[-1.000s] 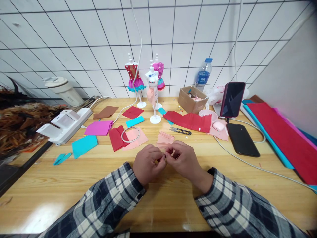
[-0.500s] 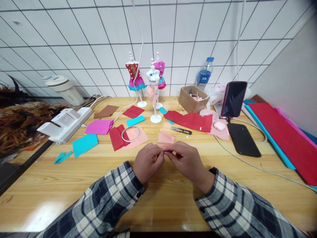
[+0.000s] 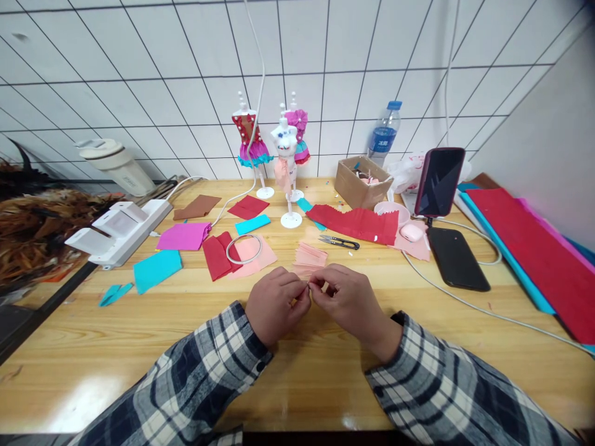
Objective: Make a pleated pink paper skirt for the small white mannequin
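My left hand (image 3: pixel 277 306) and my right hand (image 3: pixel 351 303) meet over the table with their fingertips pinched together. What they pinch is too small and covered to make out. Just beyond the fingertips lies a fanned stack of pale pink pleated paper strips (image 3: pixel 309 257). Thread snips (image 3: pixel 339 242) rest behind my right hand. Beyond my left hand, a white ring (image 3: pixel 244 249) lies across a pale pink sheet (image 3: pixel 260 257) and folded red pieces (image 3: pixel 218 260). A white mini dress form (image 3: pixel 284 145) with a pink scrap at its waist stands farther back.
Two dressed mini forms (image 3: pixel 251 139) (image 3: pixel 300 133) stand at the back. A cardboard box (image 3: pixel 361 184), a bottle (image 3: pixel 384 133), a propped phone (image 3: pixel 439 183) and a flat black phone (image 3: pixel 458 259) are on the right. Left are a power strip (image 3: pixel 134 232) and turquoise paper (image 3: pixel 158 271).
My fingertips have shifted slightly against each other, still pinched together. The view has tilted a little, so everything sits slightly higher and more to the left.
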Demonstrator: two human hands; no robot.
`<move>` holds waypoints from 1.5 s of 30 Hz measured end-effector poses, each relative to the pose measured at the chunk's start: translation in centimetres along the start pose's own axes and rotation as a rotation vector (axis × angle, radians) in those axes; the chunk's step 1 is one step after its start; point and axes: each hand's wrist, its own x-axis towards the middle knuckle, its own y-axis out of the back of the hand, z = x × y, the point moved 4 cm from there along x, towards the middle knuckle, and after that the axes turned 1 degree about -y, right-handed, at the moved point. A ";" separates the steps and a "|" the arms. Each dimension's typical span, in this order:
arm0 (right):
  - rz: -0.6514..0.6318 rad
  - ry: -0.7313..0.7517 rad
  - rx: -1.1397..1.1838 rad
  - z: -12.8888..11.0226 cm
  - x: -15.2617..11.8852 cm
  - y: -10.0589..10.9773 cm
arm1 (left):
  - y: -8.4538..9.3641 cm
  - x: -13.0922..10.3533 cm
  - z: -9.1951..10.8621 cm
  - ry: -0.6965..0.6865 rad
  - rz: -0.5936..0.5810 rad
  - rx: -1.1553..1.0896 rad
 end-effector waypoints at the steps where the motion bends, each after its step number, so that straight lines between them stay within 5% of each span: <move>1: -0.002 -0.006 -0.007 0.0 0.0 0.0 | 0.0 0.0 0.1 -0.003 0.001 0.000; 17: -0.071 -0.264 0.418 1.4 0.6 -0.8 | 0.1 0.1 -0.5 0.104 -0.059 -0.232; 34: -0.014 -0.058 0.242 1.0 0.3 -0.4 | -0.2 0.2 -1.3 0.160 -0.014 -0.276; 45: 0.034 0.166 -0.124 -0.1 -0.4 0.4 | -0.1 0.2 -0.7 0.068 -0.052 -0.228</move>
